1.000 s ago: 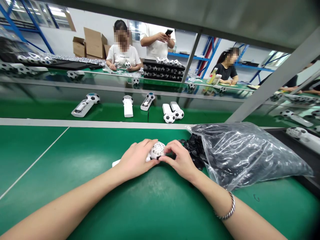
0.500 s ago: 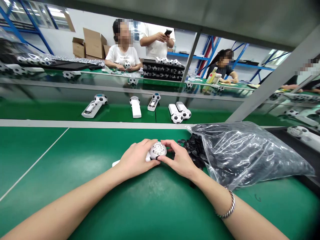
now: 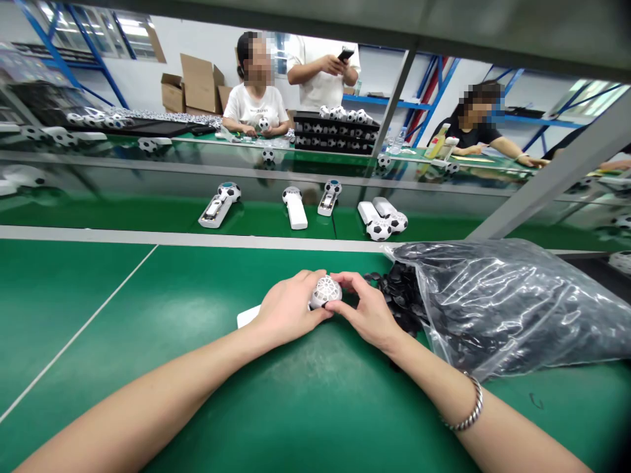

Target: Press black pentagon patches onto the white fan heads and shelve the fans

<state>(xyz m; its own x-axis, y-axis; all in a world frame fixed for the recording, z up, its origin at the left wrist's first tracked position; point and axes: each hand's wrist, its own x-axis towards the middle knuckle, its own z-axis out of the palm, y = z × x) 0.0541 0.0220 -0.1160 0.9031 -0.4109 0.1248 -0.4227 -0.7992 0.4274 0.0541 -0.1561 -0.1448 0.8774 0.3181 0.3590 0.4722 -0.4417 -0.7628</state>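
A white handheld fan with a ball-shaped, slotted head (image 3: 326,292) is held low over the green table. My left hand (image 3: 288,305) wraps round its neck and head from the left. The white handle end (image 3: 247,316) sticks out behind that hand, and the rest of the handle is hidden. My right hand (image 3: 367,312) grips the right rim of the head between thumb and fingers. Whether a small part is in those fingertips I cannot make out. Just right of my right hand lies a pile of small black pieces (image 3: 404,292), spilling from a clear plastic bag (image 3: 513,302).
Beyond a pale rail (image 3: 197,238), several football-patterned handheld fans stand on a green strip, among them an opened one (image 3: 219,205) and a pair (image 3: 382,220). A slanted metal post (image 3: 547,164) rises at right. Co-workers sit across the line near stacked black trays (image 3: 335,131).
The view has turned slightly, so most things appear farther right. Both hands keep their hold on the fan's head. A co-worker at the far right has stretched out an arm.
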